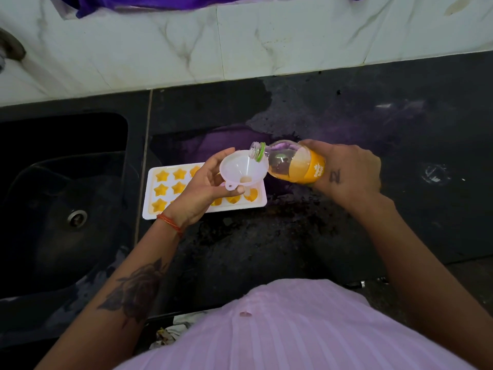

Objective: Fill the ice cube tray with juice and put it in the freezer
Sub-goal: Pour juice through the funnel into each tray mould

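Note:
A white ice cube tray with star-shaped cells lies on the black counter, and the cells I can see hold orange juice. My left hand grips a white funnel above the tray's right part and hides several cells. My right hand holds a juice bottle tipped on its side, its open neck over the funnel's rim. The bottle has a green ring at the neck and a little orange juice left inside.
A black sink with a metal drain sits left of the tray. A white marble-patterned wall rises behind the dark counter. Purple cloth hangs at the top edge.

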A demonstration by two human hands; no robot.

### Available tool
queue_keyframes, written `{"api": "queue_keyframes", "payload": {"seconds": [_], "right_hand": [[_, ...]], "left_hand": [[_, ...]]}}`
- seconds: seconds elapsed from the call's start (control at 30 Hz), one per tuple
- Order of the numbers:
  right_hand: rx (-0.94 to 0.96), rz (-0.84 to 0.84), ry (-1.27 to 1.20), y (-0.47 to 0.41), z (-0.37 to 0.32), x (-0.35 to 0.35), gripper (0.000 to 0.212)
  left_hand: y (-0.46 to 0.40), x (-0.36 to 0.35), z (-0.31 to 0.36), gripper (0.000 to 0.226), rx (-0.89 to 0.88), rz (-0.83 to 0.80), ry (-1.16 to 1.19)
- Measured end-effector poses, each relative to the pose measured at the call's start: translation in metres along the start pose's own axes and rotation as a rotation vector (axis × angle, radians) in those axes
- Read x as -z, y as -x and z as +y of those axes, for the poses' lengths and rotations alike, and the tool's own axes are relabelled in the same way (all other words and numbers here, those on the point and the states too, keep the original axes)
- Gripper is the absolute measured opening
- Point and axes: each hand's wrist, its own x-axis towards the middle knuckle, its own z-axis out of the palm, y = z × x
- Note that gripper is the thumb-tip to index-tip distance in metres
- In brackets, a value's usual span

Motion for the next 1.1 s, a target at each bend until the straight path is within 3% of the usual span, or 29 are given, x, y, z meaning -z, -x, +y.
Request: {"api": "queue_keyframes", "payload": {"seconds": [0.4,0.63,0.87,1.1], "right_hand": [[0.017,-0.077,-0.488,-0.054,-0.016,0.019,0.086],[-0.048,0.016,-0.883,-0.092,-0.043,0.012,0.083],[-0.074,0.110,-0.976,-0.119,-0.072,-0.024,0.082],[-0.128,0.108,-1.013,-0.122,-0.082,-0.060,0.078]], "left_hand": [[-0.002,0.017,0.032,0.080,-0.101,0.156,0.012],[-0.026,0.076,0.060,0.078,-0.198,0.268,0.032],[-0.068,0.131,0.041,0.083,-0.191,0.354,-0.417],[-0.091,0.147,0.010,0.089,-0.139,0.325,-0.788]]}}
